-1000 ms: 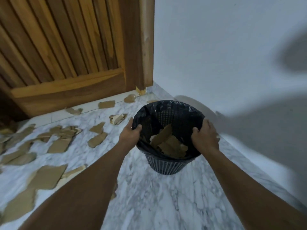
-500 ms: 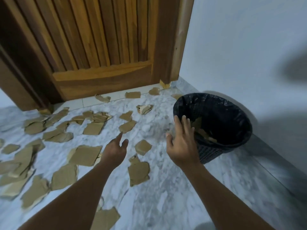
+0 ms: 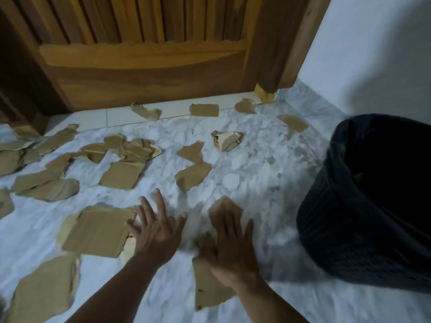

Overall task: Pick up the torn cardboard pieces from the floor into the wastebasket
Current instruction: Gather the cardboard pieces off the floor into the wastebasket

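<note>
Several torn brown cardboard pieces lie scattered over the white marble floor [image 3: 245,173]. My left hand [image 3: 156,227] is low over the floor with fingers spread, at the right edge of a large flat piece [image 3: 98,231]. Blurred by motion, my right hand [image 3: 229,248] is open with straight fingers over two pieces: a small one [image 3: 224,206] at its fingertips and a bigger one [image 3: 210,292] under its wrist. The black mesh wastebasket [image 3: 363,229] with a dark liner stands to the right, tilted in the view, apart from both hands.
A wooden slatted door [image 3: 144,54] and its frame close off the far side. A white wall [image 3: 377,43] runs along the right behind the wastebasket. More cardboard pieces [image 3: 121,174] cover the left and the far floor up to the door sill.
Both hands let go of the wastebasket rim a second ago and moved left and down to the floor. The view swung left and lower, and the wastebasket is now at the right edge.
</note>
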The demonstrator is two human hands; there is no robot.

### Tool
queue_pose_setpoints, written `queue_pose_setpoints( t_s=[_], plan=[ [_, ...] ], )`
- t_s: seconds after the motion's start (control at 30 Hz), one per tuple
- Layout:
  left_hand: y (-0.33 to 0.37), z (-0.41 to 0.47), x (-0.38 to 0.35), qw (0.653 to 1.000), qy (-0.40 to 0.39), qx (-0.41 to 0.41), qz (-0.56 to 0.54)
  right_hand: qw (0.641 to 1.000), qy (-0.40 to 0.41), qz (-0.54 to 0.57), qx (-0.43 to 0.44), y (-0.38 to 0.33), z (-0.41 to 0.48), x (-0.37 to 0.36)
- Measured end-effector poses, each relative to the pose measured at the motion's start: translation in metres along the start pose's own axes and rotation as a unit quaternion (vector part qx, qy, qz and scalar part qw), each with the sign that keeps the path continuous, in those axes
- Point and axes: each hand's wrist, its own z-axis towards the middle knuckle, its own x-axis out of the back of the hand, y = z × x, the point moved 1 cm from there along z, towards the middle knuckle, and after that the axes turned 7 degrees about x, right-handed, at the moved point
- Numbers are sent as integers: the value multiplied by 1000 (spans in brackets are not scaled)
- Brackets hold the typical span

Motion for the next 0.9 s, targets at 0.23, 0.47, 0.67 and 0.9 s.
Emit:
queue_pose_setpoints(
  t_s=[0.23,0.47,0.67,0.9],
  plan=[
    [54,108,-3,992,74,-70,72,985,129,-113,-8,44,125,27],
    [66,165,-7,980,56,-113,155,984,150,-80,-50,78,214,34],
    [80,196,-1,978,66,-92,175,982,160,-30,-90,112,271,45],
    [88,216,1,977,61,-102,177,942,222,-36,-248,189,329,64]
  ],
)
